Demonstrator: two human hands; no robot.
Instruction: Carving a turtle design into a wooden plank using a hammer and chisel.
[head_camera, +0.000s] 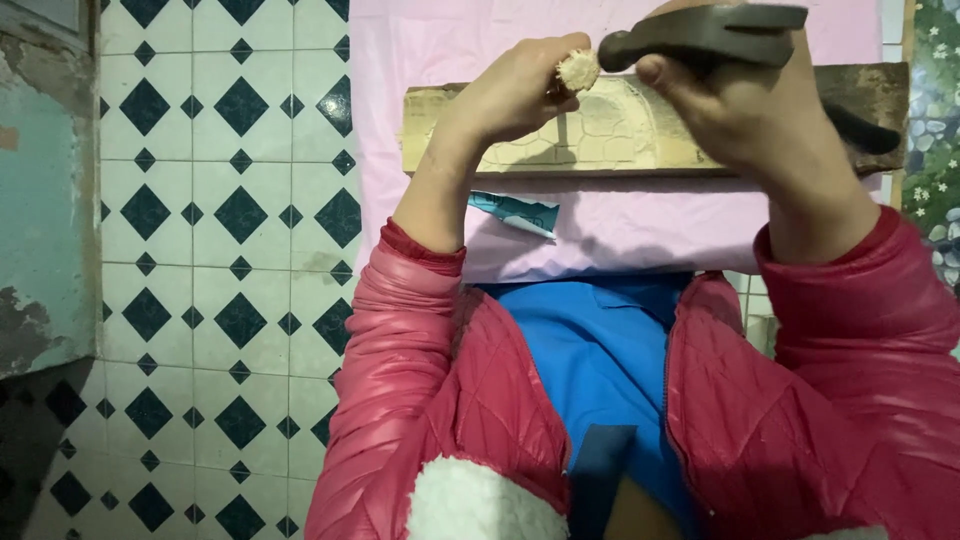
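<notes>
My left hand (515, 90) is closed around a chisel whose frayed wooden handle end (578, 71) sticks up from the fist. My right hand (745, 100) grips a dark metal hammer (705, 35), its head right beside the chisel's top. Both hands hover over a pale wooden board (620, 135) with carved outlines, lying on a pink cloth (600, 235). The chisel's blade is hidden by my left hand. Red quilted jacket sleeves cover both arms.
A small teal and white packet (515, 212) lies on the pink cloth below the board. A tiled floor with dark diamonds (220, 250) stretches to the left. A worn teal wall (40, 200) stands at far left, a flowered fabric (935, 130) at far right.
</notes>
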